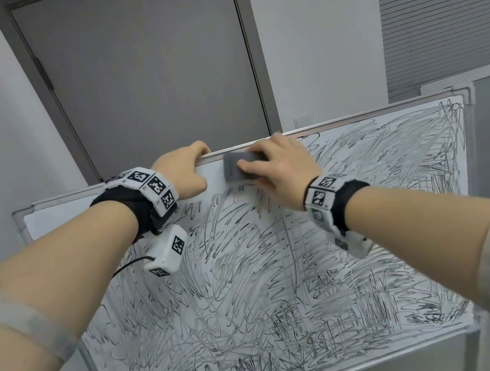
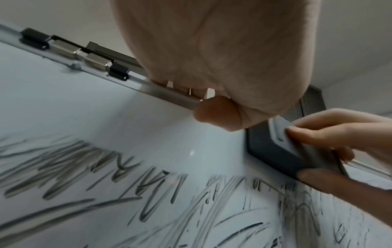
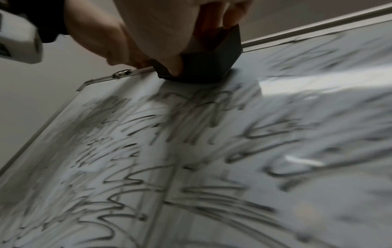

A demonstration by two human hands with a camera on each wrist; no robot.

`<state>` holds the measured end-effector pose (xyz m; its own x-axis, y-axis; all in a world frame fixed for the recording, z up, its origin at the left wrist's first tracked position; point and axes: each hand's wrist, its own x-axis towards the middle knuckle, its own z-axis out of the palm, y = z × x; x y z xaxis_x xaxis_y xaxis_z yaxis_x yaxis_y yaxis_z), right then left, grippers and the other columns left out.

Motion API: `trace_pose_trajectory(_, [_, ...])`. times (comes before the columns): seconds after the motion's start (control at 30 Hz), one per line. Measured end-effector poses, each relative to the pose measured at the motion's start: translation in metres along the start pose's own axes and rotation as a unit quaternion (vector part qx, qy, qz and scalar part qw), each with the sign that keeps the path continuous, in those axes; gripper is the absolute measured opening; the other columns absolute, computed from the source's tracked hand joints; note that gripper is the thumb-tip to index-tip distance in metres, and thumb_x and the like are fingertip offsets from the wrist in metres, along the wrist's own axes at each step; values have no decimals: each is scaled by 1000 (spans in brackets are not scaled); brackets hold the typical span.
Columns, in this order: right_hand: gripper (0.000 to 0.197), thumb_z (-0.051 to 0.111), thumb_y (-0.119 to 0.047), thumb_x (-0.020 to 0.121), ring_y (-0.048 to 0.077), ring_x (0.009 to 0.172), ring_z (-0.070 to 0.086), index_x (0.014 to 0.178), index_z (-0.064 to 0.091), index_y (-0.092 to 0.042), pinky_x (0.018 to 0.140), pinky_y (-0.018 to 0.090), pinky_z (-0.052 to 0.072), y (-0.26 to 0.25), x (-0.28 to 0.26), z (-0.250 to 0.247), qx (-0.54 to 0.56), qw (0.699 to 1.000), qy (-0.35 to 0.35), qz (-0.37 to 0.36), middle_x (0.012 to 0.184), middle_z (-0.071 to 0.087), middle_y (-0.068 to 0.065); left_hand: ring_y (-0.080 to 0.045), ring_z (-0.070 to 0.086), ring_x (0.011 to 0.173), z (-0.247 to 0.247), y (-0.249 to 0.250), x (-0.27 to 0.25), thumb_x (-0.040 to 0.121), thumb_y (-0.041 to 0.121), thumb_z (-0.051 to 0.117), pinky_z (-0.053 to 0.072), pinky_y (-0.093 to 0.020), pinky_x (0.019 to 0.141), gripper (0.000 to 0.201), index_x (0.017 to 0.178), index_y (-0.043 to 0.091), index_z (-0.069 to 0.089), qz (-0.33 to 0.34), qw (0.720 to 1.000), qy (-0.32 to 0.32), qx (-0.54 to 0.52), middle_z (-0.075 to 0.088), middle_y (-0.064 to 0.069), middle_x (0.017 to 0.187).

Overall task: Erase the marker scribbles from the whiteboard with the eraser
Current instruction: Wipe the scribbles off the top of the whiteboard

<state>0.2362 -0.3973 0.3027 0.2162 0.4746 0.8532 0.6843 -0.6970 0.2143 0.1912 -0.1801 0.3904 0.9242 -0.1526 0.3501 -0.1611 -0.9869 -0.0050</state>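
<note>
two hands are at the top edge of the whiteboard (image 1: 371,230). my left hand (image 1: 186,175) has its fingers curled over the metal top frame (image 1: 354,118), with the thumb (image 2: 214,112) lying on the front face of the board, so it grips the frame. my right hand (image 1: 279,167) holds the eraser (image 1: 236,167): the thumb is on the near side of it, the other fingers go over its top, and they are curled round the grey block. the eraser is pressed flat on the board, just under the top frame and just beside my left hand, but not touching it as far as i can see.

in the left wrist view the eraser (image 2: 273,151) shows a dark felt base and a lighter grey back. in the right wrist view the felt of the eraser (image 3: 203,67) sits on the white surface close to the frame.

black marker scribbles (image 1: 285,290) cover most of the board, from the middle to the bottom and to the right side. a clean white strip (image 1: 81,206) runs along the upper left part, to the left of the eraser and under my left hand. behind the board i see a grey door (image 1: 141,73) and a white wall (image 1: 310,32).
</note>
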Motion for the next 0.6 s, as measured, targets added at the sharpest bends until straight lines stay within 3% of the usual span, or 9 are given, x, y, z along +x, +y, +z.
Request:
trace_pose_trajectory(0.13, [39, 73, -12, 77, 35, 96, 51, 115, 69, -20, 72, 44, 48, 52, -35, -26, -27, 998, 15, 55, 113, 61, 13, -27, 56, 79, -2, 8, 3, 77, 5, 55, 41, -31, 65, 46, 120, 21, 47, -9, 1000, -2, 25, 58, 2, 84])
trace_pose_trajectory(0.2, [40, 74, -9, 76, 35, 96, 51, 115, 69, -18, 69, 44, 50, 71, -52, -37, -42, 996, 18, 81, 112, 61, 13, -29, 58, 81, -2, 12, 5, 78, 5, 54, 43, -33, 64, 42, 117, 21, 46, -15, 999, -9, 30, 59, -2, 86])
trace_pose_trajectory(0.37, [42, 73, -6, 73, 35, 99, 50, 113, 67, -15, 72, 43, 49, 66, -59, -40, -56, 993, 11, 107, 111, 61, 13, -29, 57, 78, -5, 23, 10, 80, 8, 51, 48, -39, 67, 29, 106, 17, 42, -29, 998, -35, 33, 58, -10, 88])
trace_pose_trajectory(0.47, [41, 73, -6, 72, 36, 98, 51, 112, 66, -14, 70, 42, 49, 49, -54, -34, -30, 994, 12, 108, 109, 60, 13, -30, 60, 85, -4, 32, 10, 80, 7, 50, 54, -43, 76, 35, 113, 17, 45, -25, 999, -39, 19, 62, -8, 94])
trace_pose_trajectory(0.6, [38, 73, -11, 74, 35, 95, 51, 112, 66, -15, 67, 41, 49, 23, -42, -24, -22, 997, -24, 67, 108, 60, 14, -28, 60, 102, 3, 45, 18, 79, 2, 47, 52, -40, 88, 56, 130, 23, 52, 8, 999, -28, -14, 65, -3, 115])
